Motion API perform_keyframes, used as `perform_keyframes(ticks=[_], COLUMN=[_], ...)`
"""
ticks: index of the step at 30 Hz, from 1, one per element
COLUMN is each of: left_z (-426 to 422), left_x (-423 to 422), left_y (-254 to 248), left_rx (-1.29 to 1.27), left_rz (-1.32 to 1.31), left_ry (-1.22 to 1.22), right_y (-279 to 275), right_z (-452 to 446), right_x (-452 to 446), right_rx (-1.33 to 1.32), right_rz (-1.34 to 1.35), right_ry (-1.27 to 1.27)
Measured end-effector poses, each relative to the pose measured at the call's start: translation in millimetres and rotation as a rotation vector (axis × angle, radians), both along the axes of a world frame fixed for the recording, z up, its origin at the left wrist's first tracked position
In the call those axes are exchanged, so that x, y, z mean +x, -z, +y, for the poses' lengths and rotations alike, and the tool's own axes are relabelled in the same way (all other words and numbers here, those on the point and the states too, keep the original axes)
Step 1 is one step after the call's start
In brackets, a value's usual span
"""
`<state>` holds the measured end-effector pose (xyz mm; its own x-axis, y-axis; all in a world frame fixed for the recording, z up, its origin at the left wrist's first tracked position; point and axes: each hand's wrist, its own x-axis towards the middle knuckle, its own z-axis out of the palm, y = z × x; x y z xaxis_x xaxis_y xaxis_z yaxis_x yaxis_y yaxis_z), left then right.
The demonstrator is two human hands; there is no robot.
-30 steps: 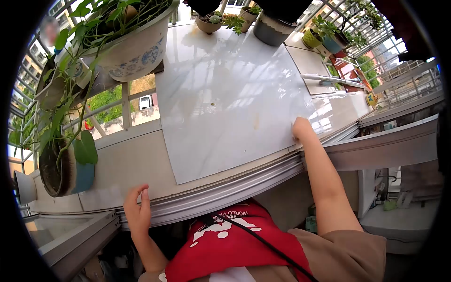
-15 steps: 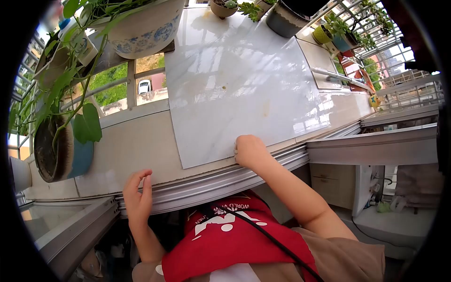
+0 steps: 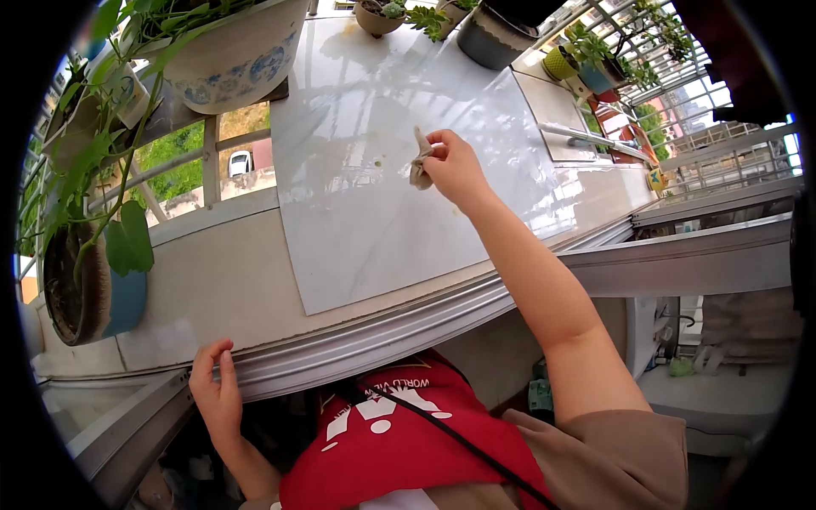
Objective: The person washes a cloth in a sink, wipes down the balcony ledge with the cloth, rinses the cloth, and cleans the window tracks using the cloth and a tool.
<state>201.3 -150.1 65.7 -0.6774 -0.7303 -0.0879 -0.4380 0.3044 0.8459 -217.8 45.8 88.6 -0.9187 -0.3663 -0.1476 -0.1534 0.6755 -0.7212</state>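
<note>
My right hand (image 3: 450, 170) is closed, pinching a small crumpled greyish cloth (image 3: 420, 170) between thumb and fingers. It is over the middle of a glossy white marble-look slab (image 3: 357, 255); whether the cloth touches the surface I cannot tell. A small brownish spot (image 3: 378, 161) is on the slab to the left of the cloth. My left hand (image 3: 217, 387) is at the left end of the metal window track (image 3: 374, 361), fingers loosely curved and apart from the thumb, with nothing in it.
A blue-patterned white planter (image 3: 234, 81) stands at the back left, and a blue-and-brown pot (image 3: 123, 297) with a trailing plant lies nearer. A dark pot (image 3: 493, 38) and a small succulent bowl (image 3: 380, 19) line the back. Sliding window frames (image 3: 697, 259) flank the sill. Metal bars (image 3: 212, 157) edge the ledge.
My right hand has moved from the slab's front edge out to its middle, and the cloth now shows in it. My left hand stays by the track; the view has shifted slightly.
</note>
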Motion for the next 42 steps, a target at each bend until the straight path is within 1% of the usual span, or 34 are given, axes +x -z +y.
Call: perform_keyframes(ticks=[1,2,3,4,5,6,8,10,11,13,15,16,19,21,22,24,26,27,28,29,30,32,35,36,37,39,41,42], left_z=[0.2,0.3,0.3,1.2,2.4,2.2,-0.3,-2.0,-2.9,-5.4,-8.9,-11.6,-16.8,-19.7,-21.2,-24.7,-25.5,-25.8,-25.5,-24.5,-23.3,-20.5,-15.4,-15.6,-15.7,-15.4,-13.6,-12.3], left_x=[-0.9,-3.3,-6.9,-11.5,-16.6,-20.9,-22.8,-24.1,-24.5,-24.0,-24.0,-24.5,-26.6,-27.8,-26.7,-29.0,-32.3,-32.3,-34.1,-37.7,-40.5,-43.6,-43.6,-39.1,-36.3,-31.4,-21.7,-16.8], left_y=[0.3,-0.3,-0.7,-3.2,-7.3,-10.3,-14.8,-13.8,-13.4,-12.1,-9.1,-9.8,-10.5,-9.7,-7.8,-2.6,0.7,1.6,0.4,-1.6,-3.6,-7.0,-11.4,-13.6,-18.0,-23.3,-27.9,-30.4], left_rx=[0.008,0.003,-0.002,0.006,0.001,-0.006,-0.004,0.005,-0.005,-0.010,0.001,0.002,0.035,0.030,0.036,0.044,0.041,0.031,0.029,0.047,0.066,0.055,0.014,-0.017,0.005,-0.005,-0.062,-0.092], left_rz=[-0.009,-0.024,-0.038,-0.048,-0.048,-0.049,-0.070,-0.090,-0.107,-0.121,-0.085,-0.072,-0.047,0.003,0.016,0.080,0.088,0.072,0.079,0.098,0.113,0.125,0.128,0.118,0.129,0.131,0.124,0.132], left_ry=[-0.003,-0.001,0.002,-0.001,-0.024,-0.049,-0.067,-0.072,-0.080,-0.073,-0.066,-0.070,-0.070,-0.059,-0.055,-0.024,0.004,0.028,0.035,0.065,0.096,0.106,0.107,0.097,0.098,0.079,0.018,-0.027], right_y=[5.1,3.1,4.1,14.1,21.4,25.4,48.9,86.3,89.0,86.5,56.3,56.1,69.1,72.9,64.5,31.4,25.3,24.0,4.1,9.9,10.9,6.3,11.3,10.5,11.1,21.8,42.8,53.8], right_z=[31.9,61.8,96.0,140.3,178.2,207.7,269.9,318.2,323.4,331.8,265.5,254.7,235.5,204.2,177.9,130.3,96.6,80.7,49.1,39.7,23.0,-10.7,-49.4,-63.5,-81.6,-115.2,-144.3,-156.8], right_x=[-38.0,-65.8,-92.2,-119.1,-140.4,-151.3,-167.9,-184.7,-178.6,-165.3,-136.4,-133.7,-124.9,-100.2,-78.3,-19.8,23.2,41.3,65.0,86.2,105.3,136.3,178.0,187.5,200.0,225.1,243.4,249.3], right_rx=[0.147,0.380,0.682,0.803,1.178,1.287,1.345,1.437,1.561,1.683,1.891,1.891,1.850,1.840,1.838,1.562,1.426,1.358,1.330,1.199,1.122,1.014,0.779,0.743,0.696,0.599,0.522,0.491], right_rz=[0.064,0.141,0.245,0.287,0.277,0.151,0.026,0.047,-0.063,-0.187,-0.520,-0.507,-0.851,-0.842,-0.748,-0.362,-0.188,-0.201,-0.274,-0.139,-0.121,-0.170,-0.087,-0.089,-0.139,-0.193,-0.285,-0.282], right_ry=[0.070,0.142,0.147,0.181,0.099,0.166,0.269,0.203,0.123,0.053,-0.129,-0.119,-0.181,-0.187,-0.194,-0.115,-0.144,-0.235,-0.375,-0.398,-0.417,-0.549,-0.724,-0.770,-0.809,-0.913,-0.895,-0.941])
